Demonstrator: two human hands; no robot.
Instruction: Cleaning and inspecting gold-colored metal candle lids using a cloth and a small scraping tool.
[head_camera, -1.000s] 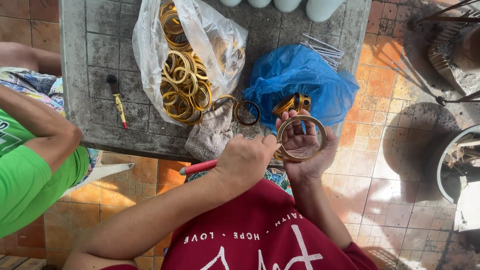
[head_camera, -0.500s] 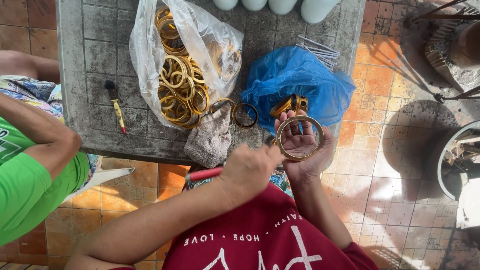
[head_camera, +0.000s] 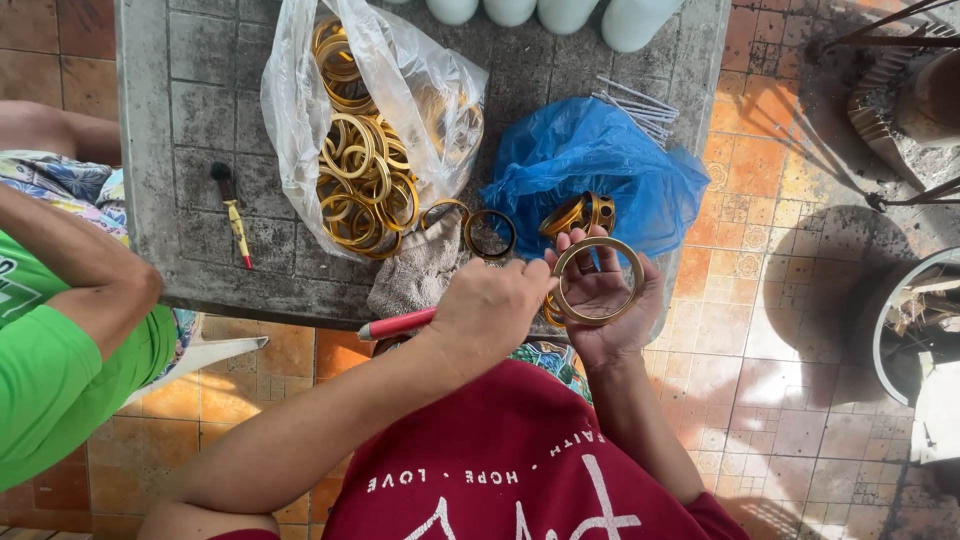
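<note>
— Where's the gold ring (head_camera: 598, 281)?

— Flat across your right hand (head_camera: 612, 300), fingers curled under its rim, just beside the blue bag (head_camera: 600, 170).

— And your left hand (head_camera: 490, 310)?

— Closed around a red-handled tool (head_camera: 397, 324), touching the ring's near-left edge, above the tiled table (head_camera: 180, 150).

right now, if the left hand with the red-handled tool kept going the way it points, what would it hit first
The left hand points right, toward the gold ring held in the right hand. The ring's near rim comes first; it looks already touching or nearly so, though depth is unclear.
</note>
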